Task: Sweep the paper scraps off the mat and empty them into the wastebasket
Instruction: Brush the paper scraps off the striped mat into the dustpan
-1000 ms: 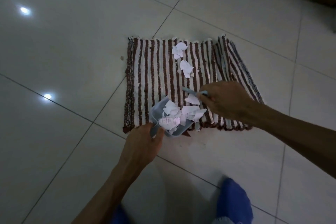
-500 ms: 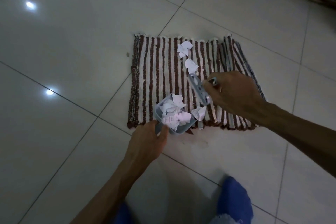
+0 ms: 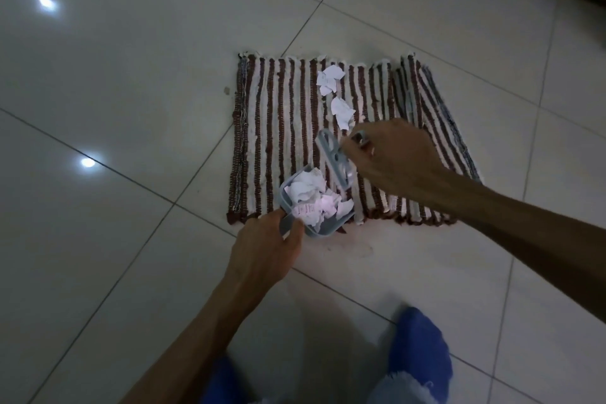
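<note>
- Left hand [image 3: 265, 252], lower centre, is closed round the handle of a grey dustpan [image 3: 314, 203] heaped with scraps.
- Right hand [image 3: 390, 157] grips a small brush [image 3: 334, 159] — bristles hidden.
- Two loose paper scraps [image 3: 334, 92] (white) lie on the striped mat [image 3: 278, 128], upper centre.

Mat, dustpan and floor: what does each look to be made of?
Mat: woven fabric, matte; ribbed brown and white stripes, frayed ends.
Dustpan in the left hand: probably plastic, smooth grey-blue with thin moulded walls.
Floor: glazed tile, likely ceramic; glossy, reflecting lights, with grout lines.
Scraps: thin white paper, torn and crumpled.
</note>
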Action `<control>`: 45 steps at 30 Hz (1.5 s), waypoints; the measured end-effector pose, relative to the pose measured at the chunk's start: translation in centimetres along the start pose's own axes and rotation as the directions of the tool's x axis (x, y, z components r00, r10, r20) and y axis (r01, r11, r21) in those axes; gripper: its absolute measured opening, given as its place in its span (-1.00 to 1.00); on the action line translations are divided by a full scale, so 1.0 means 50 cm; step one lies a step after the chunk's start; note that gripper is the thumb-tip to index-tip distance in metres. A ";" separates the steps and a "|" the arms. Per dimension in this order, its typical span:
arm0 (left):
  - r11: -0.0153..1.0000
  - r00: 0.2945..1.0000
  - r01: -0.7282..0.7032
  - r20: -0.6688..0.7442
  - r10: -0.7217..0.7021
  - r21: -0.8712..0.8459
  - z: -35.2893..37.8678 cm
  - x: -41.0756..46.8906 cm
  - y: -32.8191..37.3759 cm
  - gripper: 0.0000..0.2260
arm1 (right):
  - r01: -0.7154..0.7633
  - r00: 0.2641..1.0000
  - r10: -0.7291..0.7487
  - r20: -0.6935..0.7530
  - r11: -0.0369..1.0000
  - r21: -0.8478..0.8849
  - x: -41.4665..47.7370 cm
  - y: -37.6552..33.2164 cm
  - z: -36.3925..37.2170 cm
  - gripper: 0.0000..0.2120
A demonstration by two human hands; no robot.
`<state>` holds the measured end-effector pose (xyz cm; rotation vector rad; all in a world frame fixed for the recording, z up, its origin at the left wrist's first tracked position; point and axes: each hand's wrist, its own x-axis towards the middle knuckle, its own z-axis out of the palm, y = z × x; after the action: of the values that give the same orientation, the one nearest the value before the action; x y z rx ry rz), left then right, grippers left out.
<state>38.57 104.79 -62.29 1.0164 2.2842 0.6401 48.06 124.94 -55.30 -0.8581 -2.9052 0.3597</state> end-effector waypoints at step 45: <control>0.999 0.999 0.046 -0.009 -0.046 -0.009 -0.079 0.346 0.067 -0.58 | 0.124 0.989 -0.113 0.097 0.986 -0.109 0.303 0.120 -0.017 -0.55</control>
<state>28.02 119.48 -62.34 0.9561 2.3037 0.6373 38.67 138.26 -55.67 -0.6953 -3.0693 0.2284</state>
